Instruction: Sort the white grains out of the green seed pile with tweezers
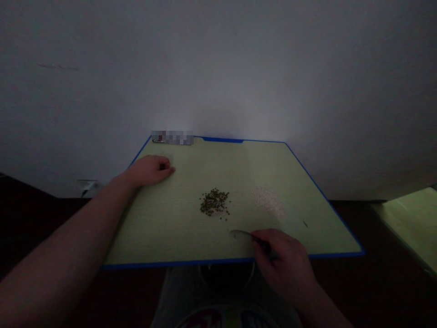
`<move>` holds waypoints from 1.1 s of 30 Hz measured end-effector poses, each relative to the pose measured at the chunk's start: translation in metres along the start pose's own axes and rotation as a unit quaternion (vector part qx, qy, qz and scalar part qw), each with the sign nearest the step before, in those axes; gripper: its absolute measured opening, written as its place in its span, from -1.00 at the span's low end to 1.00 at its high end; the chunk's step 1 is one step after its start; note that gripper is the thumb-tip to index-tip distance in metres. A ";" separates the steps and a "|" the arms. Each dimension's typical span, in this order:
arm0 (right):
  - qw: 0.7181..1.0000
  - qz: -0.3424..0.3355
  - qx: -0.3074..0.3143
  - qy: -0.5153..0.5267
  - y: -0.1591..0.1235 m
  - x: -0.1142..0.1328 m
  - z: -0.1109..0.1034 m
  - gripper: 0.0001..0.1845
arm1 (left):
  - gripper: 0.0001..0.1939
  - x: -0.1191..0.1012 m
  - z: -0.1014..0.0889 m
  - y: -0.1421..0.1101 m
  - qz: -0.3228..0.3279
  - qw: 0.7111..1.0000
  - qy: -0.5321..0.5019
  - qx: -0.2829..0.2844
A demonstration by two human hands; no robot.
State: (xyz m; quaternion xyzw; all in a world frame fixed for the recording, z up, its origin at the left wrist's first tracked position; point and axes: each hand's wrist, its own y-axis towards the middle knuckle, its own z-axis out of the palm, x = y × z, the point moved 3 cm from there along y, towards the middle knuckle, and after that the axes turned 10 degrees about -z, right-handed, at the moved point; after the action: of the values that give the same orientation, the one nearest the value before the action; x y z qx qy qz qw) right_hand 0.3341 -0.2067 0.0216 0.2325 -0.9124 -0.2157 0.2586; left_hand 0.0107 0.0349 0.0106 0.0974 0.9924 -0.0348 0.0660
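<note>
My right hand (pixel 285 259) grips a spoon (pixel 241 233) by its dark handle, low over the near edge of the pale folding table (pixel 177 237). The metal head points left, just above the tabletop. Beyond it lies a loose heap of small dark green-brown beans (pixel 214 202), with some whitish grains among them. A spread of white, rice-like grains (pixel 268 201) sits to the right of the beans. Resting at the table's left side, my left hand (pixel 153 170) is curled closed, apart from both heaps; nothing shows in it.
A blurred flat object (pixel 172 138) lies at the far left corner. A small dark sliver (pixel 305 224) lies at the right. Below the near edge is a dark round container (pixel 227 277). The wall (pixel 218 68) stands behind; another pale surface (pixel 411 228) is at right.
</note>
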 end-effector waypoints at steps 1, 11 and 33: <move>1.000 0.009 -0.003 -0.007 0.000 -0.001 0.000 -0.80 | -0.56 0.000 0.000 0.000 0.000 1.000 0.001 -0.001; 0.999 0.043 0.004 -0.011 0.018 -0.010 0.008 -0.76 | -0.56 0.000 -0.001 -0.002 -0.005 1.000 0.007 0.002; 0.996 0.073 -0.031 -0.044 0.015 -0.015 -0.002 -0.78 | -0.57 0.000 -0.002 -0.002 0.000 1.000 0.002 -0.005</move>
State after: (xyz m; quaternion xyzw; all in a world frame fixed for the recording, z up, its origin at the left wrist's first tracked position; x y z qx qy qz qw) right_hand 0.3424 -0.1874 0.0250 0.1470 -0.9304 -0.2346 0.2403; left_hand 0.0101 0.0332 0.0127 0.0973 0.9927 -0.0294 0.0649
